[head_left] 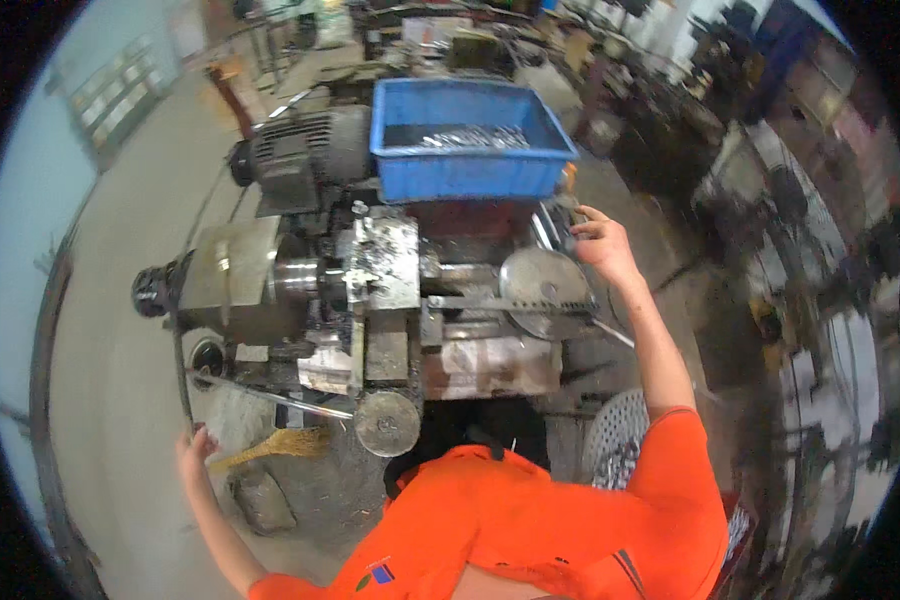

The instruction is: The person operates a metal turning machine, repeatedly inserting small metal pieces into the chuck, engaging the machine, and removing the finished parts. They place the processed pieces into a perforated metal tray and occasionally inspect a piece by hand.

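Observation:
A lathe-like metal machine (385, 265) stands before me, its block and shaft smeared with dark grease. Low on the left, my left hand (196, 450) is closed at the bottom end of a long dark lever (179, 365). My right hand (602, 243) reaches past a round metal disc (545, 285) on the right. Its fingers curl at a dark part beside a shiny metal cylinder (547, 228); blur hides what exactly they grip. A bar with a row of holes (515, 304) crosses the disc. Nearer to me is a round metal knob (387, 424).
Behind the machine sits a blue plastic bin (475, 175) with small metal pieces inside. An electric motor (295, 150) is at the far left. A straw broom (280, 446) lies on the floor. At my right stands a pale perforated basket (602, 432) with metal parts.

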Motion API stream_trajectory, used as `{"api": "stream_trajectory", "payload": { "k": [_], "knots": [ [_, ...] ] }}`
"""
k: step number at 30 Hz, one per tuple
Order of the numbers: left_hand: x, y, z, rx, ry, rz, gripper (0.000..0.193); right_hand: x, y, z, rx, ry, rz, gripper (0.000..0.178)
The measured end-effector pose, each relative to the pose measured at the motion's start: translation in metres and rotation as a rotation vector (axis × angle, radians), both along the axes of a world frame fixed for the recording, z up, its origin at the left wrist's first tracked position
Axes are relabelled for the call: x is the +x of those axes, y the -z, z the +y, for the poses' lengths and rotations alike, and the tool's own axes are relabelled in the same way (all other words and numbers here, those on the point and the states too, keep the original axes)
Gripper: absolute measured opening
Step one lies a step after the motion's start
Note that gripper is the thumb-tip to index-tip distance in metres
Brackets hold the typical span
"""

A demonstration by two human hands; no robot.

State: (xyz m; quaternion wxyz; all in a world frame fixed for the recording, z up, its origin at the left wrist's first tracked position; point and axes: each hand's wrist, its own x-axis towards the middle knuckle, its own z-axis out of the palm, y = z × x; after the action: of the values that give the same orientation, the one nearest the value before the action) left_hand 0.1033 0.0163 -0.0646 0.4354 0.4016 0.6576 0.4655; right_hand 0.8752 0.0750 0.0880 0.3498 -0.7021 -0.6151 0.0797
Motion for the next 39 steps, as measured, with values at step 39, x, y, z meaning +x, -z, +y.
{"api": "stream_trajectory", "payload": {
  "k": [39],
  "knots": [
    [0.03,-0.067,-0.011,-0.143,0.333,1.642,0.045,0.074,0.185,-0.312,-0.787,0.498,-0.185,0.024]
  ]
}}
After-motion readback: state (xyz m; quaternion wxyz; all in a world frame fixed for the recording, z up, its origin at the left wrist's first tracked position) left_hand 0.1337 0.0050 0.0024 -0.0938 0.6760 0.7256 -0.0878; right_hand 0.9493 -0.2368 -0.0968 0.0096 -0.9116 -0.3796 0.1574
